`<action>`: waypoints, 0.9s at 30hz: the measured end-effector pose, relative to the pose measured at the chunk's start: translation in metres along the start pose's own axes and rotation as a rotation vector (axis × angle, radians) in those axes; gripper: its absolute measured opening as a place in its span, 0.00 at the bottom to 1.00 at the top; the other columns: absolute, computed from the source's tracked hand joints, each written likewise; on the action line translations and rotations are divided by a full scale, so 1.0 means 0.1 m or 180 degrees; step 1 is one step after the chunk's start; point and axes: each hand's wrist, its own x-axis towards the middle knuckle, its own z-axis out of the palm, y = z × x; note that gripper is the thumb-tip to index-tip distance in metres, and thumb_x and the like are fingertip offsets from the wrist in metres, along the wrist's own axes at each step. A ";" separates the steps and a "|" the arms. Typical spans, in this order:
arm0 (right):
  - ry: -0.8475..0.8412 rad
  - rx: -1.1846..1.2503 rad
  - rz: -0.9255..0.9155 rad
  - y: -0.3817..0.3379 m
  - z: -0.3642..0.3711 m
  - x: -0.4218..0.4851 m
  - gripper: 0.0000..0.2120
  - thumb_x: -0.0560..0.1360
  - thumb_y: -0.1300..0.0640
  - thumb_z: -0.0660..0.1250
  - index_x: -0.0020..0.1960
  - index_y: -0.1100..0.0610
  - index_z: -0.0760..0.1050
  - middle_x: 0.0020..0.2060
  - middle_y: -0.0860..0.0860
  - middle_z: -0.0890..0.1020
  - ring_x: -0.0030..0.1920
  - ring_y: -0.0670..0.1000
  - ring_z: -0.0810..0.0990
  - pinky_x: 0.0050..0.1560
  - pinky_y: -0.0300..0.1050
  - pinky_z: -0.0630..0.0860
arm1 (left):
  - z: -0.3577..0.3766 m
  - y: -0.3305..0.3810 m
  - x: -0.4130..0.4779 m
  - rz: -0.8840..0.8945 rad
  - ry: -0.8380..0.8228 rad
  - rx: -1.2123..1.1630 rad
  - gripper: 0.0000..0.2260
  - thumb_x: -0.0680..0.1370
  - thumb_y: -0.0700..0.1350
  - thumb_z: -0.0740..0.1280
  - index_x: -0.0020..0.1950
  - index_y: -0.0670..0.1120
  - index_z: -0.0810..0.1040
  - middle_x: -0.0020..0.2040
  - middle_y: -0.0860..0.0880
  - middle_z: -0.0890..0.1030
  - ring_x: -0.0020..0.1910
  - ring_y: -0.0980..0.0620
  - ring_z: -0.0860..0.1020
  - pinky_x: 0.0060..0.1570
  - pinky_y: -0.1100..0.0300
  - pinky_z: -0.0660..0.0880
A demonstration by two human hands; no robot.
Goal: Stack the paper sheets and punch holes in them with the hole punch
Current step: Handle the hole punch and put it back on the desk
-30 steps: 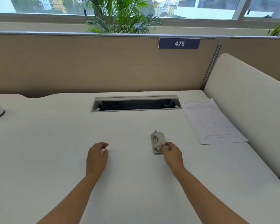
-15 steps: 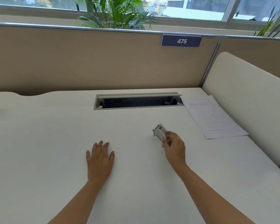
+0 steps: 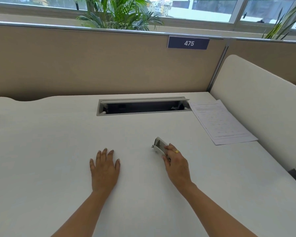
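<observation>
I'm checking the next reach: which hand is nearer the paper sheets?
Right. The right hand, gripping the hole punch, sits down-left of the paper sheets; the left hand lies flat on the desk farther left.

Bright, even daylight from the window (image 3: 203, 7) behind; soft faint shadows, mild wide-angle bending at edges, slight softness.
</observation>
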 end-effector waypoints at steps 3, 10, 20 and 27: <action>0.0162 0.0261 0.0218 0.00 -0.03 0.05 0.08 0.76 0.62 0.63 0.50 0.65 0.78 0.60 0.52 0.78 0.63 0.50 0.75 0.57 0.41 0.73 | 0.00 -0.01 0.01 0.0015 -0.0024 0.0021 0.21 0.80 0.50 0.56 0.72 0.46 0.63 0.74 0.46 0.63 0.75 0.48 0.56 0.72 0.45 0.49; 0.0754 0.3383 0.2604 0.09 -0.39 0.39 0.07 0.76 0.62 0.64 0.39 0.58 0.75 0.37 0.53 0.77 0.41 0.52 0.75 0.43 0.39 0.72 | 0.02 -0.03 0.02 0.0008 -0.0066 0.0077 0.21 0.80 0.52 0.54 0.73 0.48 0.62 0.75 0.47 0.61 0.75 0.49 0.55 0.73 0.46 0.49; 0.0376 0.4864 0.3303 0.25 -0.54 0.34 0.07 0.77 0.62 0.60 0.44 0.64 0.73 0.38 0.56 0.76 0.38 0.54 0.77 0.27 0.39 0.79 | 0.01 -0.03 0.02 0.0002 -0.0061 -0.0003 0.21 0.80 0.51 0.55 0.73 0.47 0.62 0.75 0.47 0.61 0.75 0.49 0.55 0.73 0.46 0.48; 0.0129 0.4148 0.2777 0.18 -0.51 0.30 0.05 0.77 0.62 0.60 0.45 0.61 0.74 0.39 0.55 0.77 0.39 0.51 0.76 0.41 0.41 0.75 | -0.05 0.08 0.07 -0.0059 0.0000 -0.0717 0.16 0.79 0.45 0.60 0.66 0.43 0.72 0.72 0.45 0.67 0.75 0.48 0.57 0.73 0.53 0.47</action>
